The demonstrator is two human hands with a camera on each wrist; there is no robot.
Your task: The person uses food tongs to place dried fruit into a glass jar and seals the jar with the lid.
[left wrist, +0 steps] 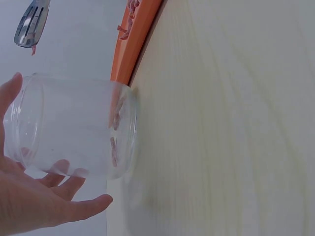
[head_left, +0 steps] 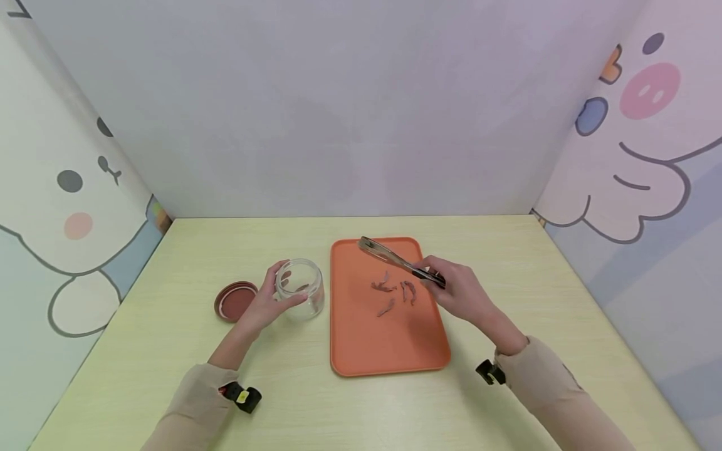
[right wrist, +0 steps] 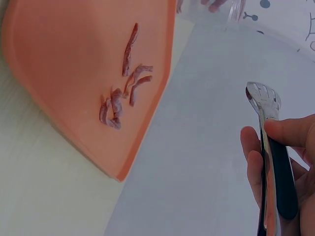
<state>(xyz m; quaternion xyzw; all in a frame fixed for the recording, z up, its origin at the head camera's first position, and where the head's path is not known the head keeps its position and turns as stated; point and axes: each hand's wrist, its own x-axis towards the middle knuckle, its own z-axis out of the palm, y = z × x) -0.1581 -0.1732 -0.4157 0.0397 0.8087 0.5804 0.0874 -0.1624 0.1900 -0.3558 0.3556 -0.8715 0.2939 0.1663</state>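
Note:
My left hand [head_left: 264, 309] grips a clear jar [head_left: 313, 304], thumb and fingers curled round its sides. The jar's mouth has no lid on it, and a few reddish-brown strips [left wrist: 114, 151] lie at its bottom in the left wrist view. Over the tray's right edge, my right hand [head_left: 465, 293] holds metal tongs [head_left: 389, 254] by their dark handles. The tongs' slotted tips [left wrist: 32, 24] are pressed together, and a small strip [left wrist: 33, 49] pokes out from them. Several dried-meat-like strips [head_left: 386, 307] lie on the orange tray [head_left: 389, 344] below.
A reddish-brown round lid [head_left: 237, 303] lies on the table left of the jar, beside my left hand. The pale wooden table [head_left: 293, 407] reaches a plain wall [head_left: 350, 125] at the back, with cartoon-printed panels [head_left: 648, 156] at both sides.

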